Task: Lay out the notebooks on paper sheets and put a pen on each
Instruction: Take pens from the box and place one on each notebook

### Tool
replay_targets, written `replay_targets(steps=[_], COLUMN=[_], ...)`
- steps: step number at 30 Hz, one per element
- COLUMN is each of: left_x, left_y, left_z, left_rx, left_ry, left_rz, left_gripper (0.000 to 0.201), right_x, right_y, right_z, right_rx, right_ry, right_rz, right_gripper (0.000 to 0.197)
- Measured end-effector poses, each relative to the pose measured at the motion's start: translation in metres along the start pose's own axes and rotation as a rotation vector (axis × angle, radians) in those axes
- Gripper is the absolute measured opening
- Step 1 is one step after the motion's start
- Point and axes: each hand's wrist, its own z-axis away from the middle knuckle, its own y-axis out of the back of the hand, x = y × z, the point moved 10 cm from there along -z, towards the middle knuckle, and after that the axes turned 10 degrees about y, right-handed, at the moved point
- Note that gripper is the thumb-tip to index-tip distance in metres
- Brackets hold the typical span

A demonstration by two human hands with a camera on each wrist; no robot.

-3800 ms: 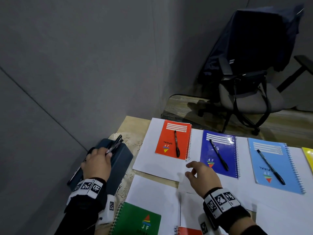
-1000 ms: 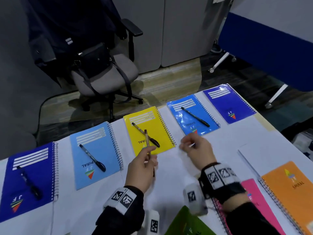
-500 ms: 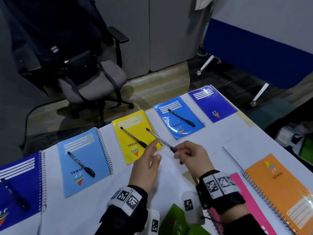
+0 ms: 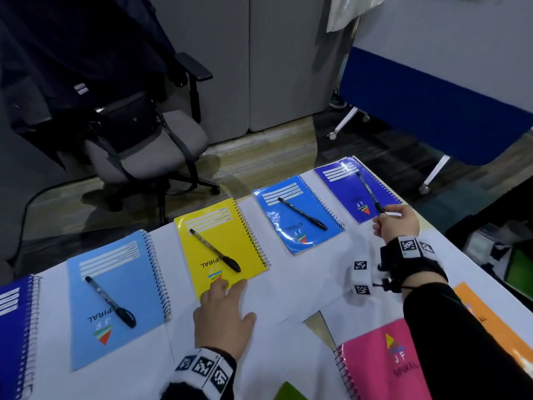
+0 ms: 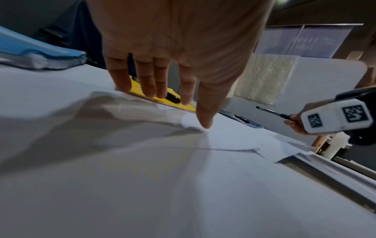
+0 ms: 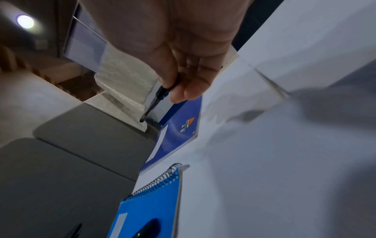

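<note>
A row of spiral notebooks lies on white paper sheets [image 4: 300, 278]. The light blue notebook [image 4: 115, 295], the yellow notebook [image 4: 222, 243] and the bright blue notebook [image 4: 297, 215] each carry a black pen. My right hand [image 4: 395, 223] pinches a black pen [image 4: 370, 193] by its cap end, holding it over the dark blue notebook [image 4: 349, 189] at the far right; the pen [image 6: 156, 101] slants above the cover. My left hand [image 4: 225, 313] lies flat with straight fingers on the paper, fingertips at the yellow notebook's [image 5: 175, 103] near edge.
A pink notebook [image 4: 383, 362] and an orange notebook [image 4: 484, 319] lie at the near right, a green one [image 4: 288, 394] at the bottom edge, another dark blue one [image 4: 14, 327] at far left. An office chair [image 4: 138, 145] stands beyond the table's far edge.
The pen passed from my left hand to my right, which carried it right and forward over the dark blue notebook. My left hand came down flat on the paper.
</note>
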Motion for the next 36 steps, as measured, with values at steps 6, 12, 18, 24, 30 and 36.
replay_targets(steps=[6, 12, 18, 24, 30, 36], left_x=[0.006, 0.009, 0.009, 0.011, 0.011, 0.012], left_y=[-0.007, -0.008, -0.007, -0.005, -0.005, -0.006], left_z=[-0.007, -0.006, -0.004, -0.004, -0.004, -0.004], left_rx=[-0.005, 0.013, 0.037, 0.048, 0.031, 0.008], left_ry=[0.021, -0.016, -0.043, -0.058, -0.055, -0.047], left_rz=[-0.029, -0.038, -0.022, -0.031, -0.033, -0.039], left_gripper=[0.067, 0.069, 0.069, 0.068, 0.068, 0.068], right_x=[0.018, 0.023, 0.010, 0.002, -0.008, -0.014], right_y=[-0.014, -0.024, -0.019, -0.038, -0.038, -0.040], right_z=[-0.036, -0.048, -0.057, -0.068, -0.068, -0.073], right_rx=[0.021, 0.026, -0.047, -0.191, -0.223, -0.271], right_ry=[-0.035, -0.069, 0.072, 0.247, 0.229, 0.261], right_rz=[-0.022, -0.031, 0.389, 0.663, 0.831, 0.941], right_gripper=[0.019, 0.021, 0.027, 0.038, 0.024, 0.010])
